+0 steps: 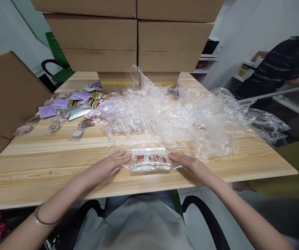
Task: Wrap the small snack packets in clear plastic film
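Flat, rectangular, pale-green printed packets (151,160), apparently stacked, lie near the front edge of the pale wood-grain table (61,166) in the head view, between both hands. On their left side, the bare left hand (116,160) is open, fingers extended toward the edge; opposite, the bare right hand (184,160) is likewise open, fingertips at the right edge. Crumpled, clear plastic film (170,114) spreads behind them. Farther left are purple paper slips (47,111) and a shiny silver pouch (77,111); large brown cardboard boxes (100,34) rise at the back.
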Demonstrator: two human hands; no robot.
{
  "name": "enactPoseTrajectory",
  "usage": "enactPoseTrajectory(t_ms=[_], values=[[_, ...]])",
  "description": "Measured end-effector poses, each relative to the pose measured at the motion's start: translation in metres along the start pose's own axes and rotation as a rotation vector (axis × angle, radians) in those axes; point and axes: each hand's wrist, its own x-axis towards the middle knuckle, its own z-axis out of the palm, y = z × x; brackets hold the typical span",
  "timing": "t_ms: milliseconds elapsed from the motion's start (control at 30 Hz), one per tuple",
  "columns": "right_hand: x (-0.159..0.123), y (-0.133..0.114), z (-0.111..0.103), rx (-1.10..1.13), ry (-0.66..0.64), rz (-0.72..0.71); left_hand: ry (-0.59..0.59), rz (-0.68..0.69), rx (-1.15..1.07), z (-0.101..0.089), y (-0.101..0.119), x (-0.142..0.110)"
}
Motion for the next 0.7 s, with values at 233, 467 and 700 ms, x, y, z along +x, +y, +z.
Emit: enactPoseTrajectory(t_ms=[233,467,700], values=[[0.020,-0.024,-0.035,0.401,-0.140,0.305,-0.081,-0.309,-0.488,-0.049,0.003,-0.022],[0.055,-0.010,-0.029,0.356,-0.103,0.482,0.105,-0.396,-0.474,-0.052,-0.016,-0.018],[0.047,-0.027,-0.001,-0.446,0.105,0.323,0.365,-0.430,0.093,-0.020,-0.019,-0.024]])
